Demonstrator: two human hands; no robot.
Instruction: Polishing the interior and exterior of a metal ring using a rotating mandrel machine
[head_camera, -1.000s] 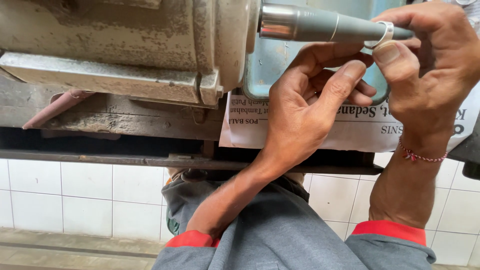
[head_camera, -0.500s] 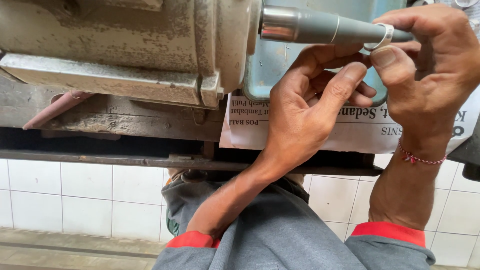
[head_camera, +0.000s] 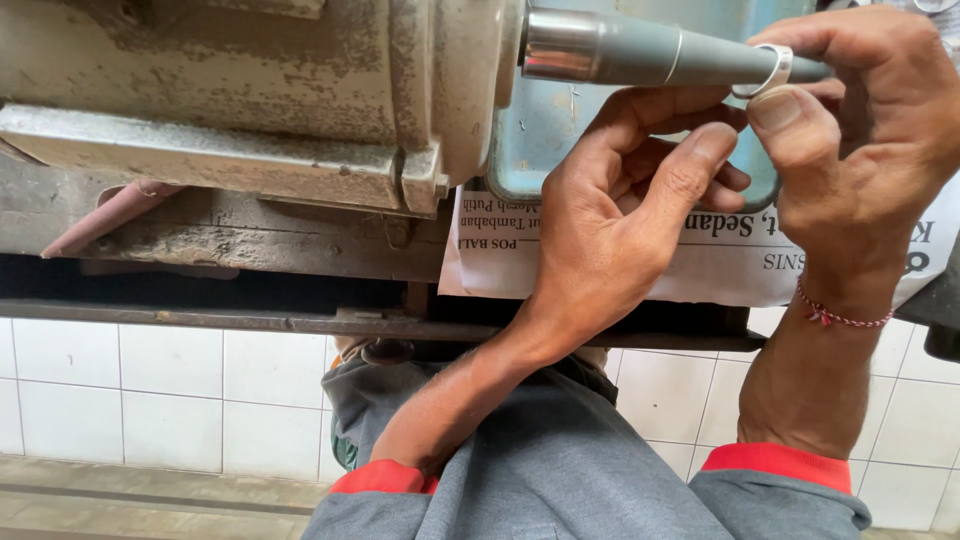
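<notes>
Ring (head_camera: 765, 72), a thin silver band, sits near the narrow end of the grey tapered spindle (head_camera: 660, 55) at the upper right of the frame, and I see my right hand (head_camera: 860, 150) pinching it there, thumb pressed below and forefinger curled over the top. My left hand (head_camera: 610, 220) comes up from the lower centre with its fingers (head_camera: 700, 150) loosely curled and spread just under the spindle, the thumb tip close beneath the band; whether it touches the metal I cannot tell. The spindle juts from a bright steel collar on the worn, paint-flaked motor housing (head_camera: 250, 90) filling the upper left. To work this well, I judge I should keep the band square to the taper, press evenly from both sides, and keep fingertips and the red thread bracelet (head_camera: 840, 315) away from the shaft, since a tilted band could bind or slip. Behind my hands, at the centre right, a sheet of newspaper (head_camera: 500, 250) hangs over the edge of the counter (head_camera: 230, 235): white, rectangular, with black print seen upside down. A pale blue-green tray (head_camera: 545, 130) lies on top of it. White wall tiles (head_camera: 150, 390) fill the lower left, and my grey sleeves with red cuffs (head_camera: 770, 462) show along the bottom.
</notes>
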